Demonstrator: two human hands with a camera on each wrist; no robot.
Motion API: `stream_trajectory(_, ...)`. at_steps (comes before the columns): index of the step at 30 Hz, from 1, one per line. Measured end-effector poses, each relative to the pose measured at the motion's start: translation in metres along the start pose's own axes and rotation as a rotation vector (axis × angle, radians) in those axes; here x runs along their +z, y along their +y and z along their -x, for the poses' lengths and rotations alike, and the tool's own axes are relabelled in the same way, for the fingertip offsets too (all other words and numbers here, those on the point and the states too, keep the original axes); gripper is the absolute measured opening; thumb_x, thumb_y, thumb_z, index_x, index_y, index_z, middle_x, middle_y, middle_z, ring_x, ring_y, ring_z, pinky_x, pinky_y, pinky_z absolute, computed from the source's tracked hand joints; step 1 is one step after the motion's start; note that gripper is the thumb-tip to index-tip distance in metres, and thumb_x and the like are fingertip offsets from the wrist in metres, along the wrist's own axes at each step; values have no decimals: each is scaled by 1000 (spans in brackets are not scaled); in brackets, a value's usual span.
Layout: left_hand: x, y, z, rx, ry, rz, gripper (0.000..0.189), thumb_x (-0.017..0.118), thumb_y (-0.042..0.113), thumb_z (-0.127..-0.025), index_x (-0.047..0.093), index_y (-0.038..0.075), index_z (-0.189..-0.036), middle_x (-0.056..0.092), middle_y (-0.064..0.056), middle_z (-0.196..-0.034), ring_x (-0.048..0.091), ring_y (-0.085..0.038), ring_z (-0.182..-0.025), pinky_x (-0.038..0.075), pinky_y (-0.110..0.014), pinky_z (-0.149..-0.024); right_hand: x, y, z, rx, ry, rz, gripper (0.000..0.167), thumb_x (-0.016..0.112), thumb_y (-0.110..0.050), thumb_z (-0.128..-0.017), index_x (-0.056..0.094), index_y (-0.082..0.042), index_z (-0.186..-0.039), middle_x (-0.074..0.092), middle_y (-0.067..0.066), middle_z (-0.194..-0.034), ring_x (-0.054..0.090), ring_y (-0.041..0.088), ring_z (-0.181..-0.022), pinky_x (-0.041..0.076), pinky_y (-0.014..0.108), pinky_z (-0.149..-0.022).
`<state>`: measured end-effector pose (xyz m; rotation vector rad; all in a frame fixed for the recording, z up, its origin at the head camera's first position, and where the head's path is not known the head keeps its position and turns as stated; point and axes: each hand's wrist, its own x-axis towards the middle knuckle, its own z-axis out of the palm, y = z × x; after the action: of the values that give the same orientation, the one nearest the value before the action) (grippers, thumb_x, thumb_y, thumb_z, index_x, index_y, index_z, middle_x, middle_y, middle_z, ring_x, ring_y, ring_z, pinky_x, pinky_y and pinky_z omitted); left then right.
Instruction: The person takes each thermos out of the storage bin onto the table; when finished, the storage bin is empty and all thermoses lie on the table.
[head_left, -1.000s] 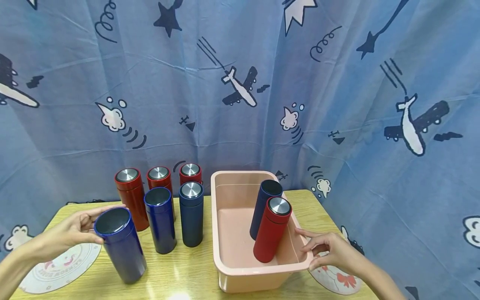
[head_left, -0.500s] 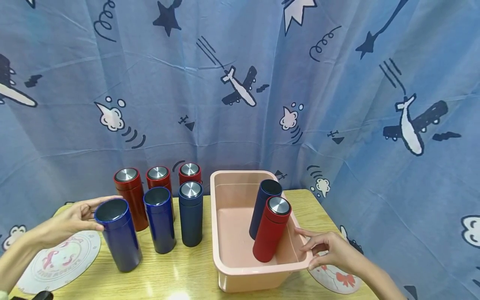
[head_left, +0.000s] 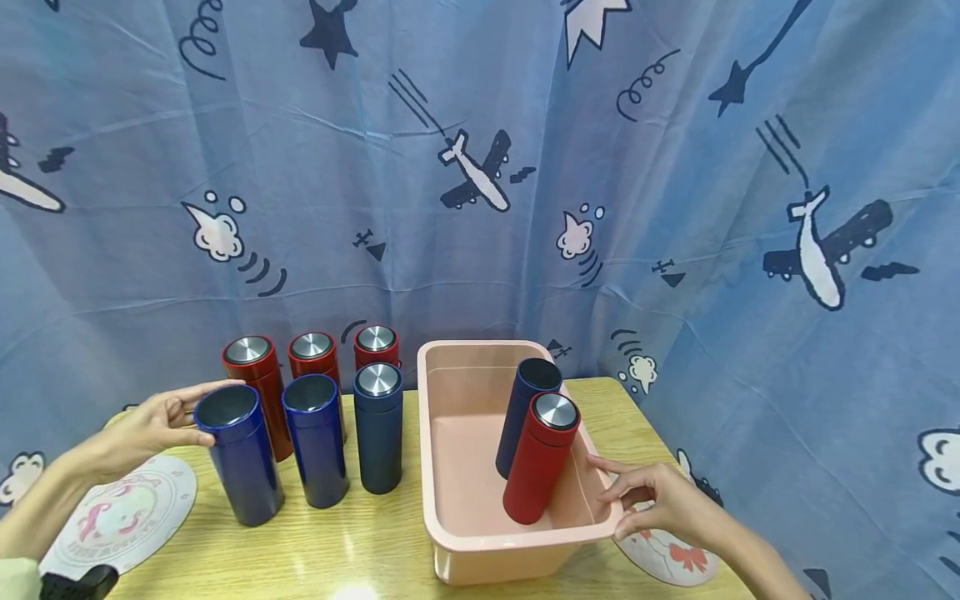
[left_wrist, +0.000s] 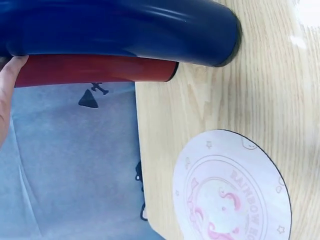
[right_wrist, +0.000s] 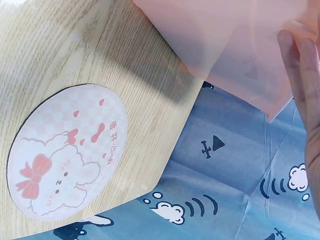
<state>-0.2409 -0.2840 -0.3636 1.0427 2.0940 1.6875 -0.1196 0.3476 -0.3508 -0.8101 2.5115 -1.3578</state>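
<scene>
My left hand (head_left: 146, 429) grips a glossy blue thermos flask (head_left: 243, 467) near its top, thumb in front and fingers behind. The flask stands at the left end of a row, close beside another glossy blue flask (head_left: 318, 454) and in front of a red flask (head_left: 258, 375). Its base shows close over the wood in the left wrist view, with the thumb (left_wrist: 11, 75) at the left edge. My right hand (head_left: 660, 500) pinches the right front rim of a pink plastic bin (head_left: 429, 467). Inside, toward its right wall, are a red flask (head_left: 540, 467) and a dark blue one (head_left: 525, 408).
A matte navy flask (head_left: 378, 442) ends the front row near the bin, with two red flasks (head_left: 311, 354) behind. Round printed mats lie at the left (head_left: 123, 517) and right (head_left: 667, 558) of the wooden table (head_left: 360, 542). A blue patterned curtain (head_left: 480, 275) hangs behind.
My left hand has moved the blue flask back toward the row, next to the other glossy blue one. My right hand has stayed on the bin's rim.
</scene>
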Motion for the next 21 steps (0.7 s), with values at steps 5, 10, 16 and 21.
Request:
stream_trajectory(5,0,-5,0,13,-18,36,62,45,-16,-93,27,0,-149,57,8,-133,54,-5,-119,44,-15,-92,0,1,-1,17,-3,2,34,81,-16,-73,72,3,-100,42,42,-129,54,-8,-112,57,30,-74)
stream_trajectory(10,0,-6,-2,-39,14,20,63,49,-12,-93,30,6,-150,60,10,-129,59,-7,-113,47,-17,-89,-1,1,0,2,-3,-8,32,81,-13,-73,72,3,-100,45,37,-131,51,-9,-114,57,29,-73)
stream_trajectory(16,0,-1,-4,-124,44,-3,64,55,-7,-92,33,10,-149,60,15,-126,58,-2,-112,47,-17,-87,0,1,0,-34,1,-6,32,80,-11,-73,72,4,-99,50,28,-134,55,-4,-113,57,30,-72)
stream_trajectory(21,-2,-2,-4,-148,41,18,64,56,-7,-91,35,12,-149,59,18,-127,56,0,-114,47,-17,-87,1,0,-1,7,-5,-13,34,81,-14,-73,72,4,-100,43,40,-130,64,4,-102,58,31,-71)
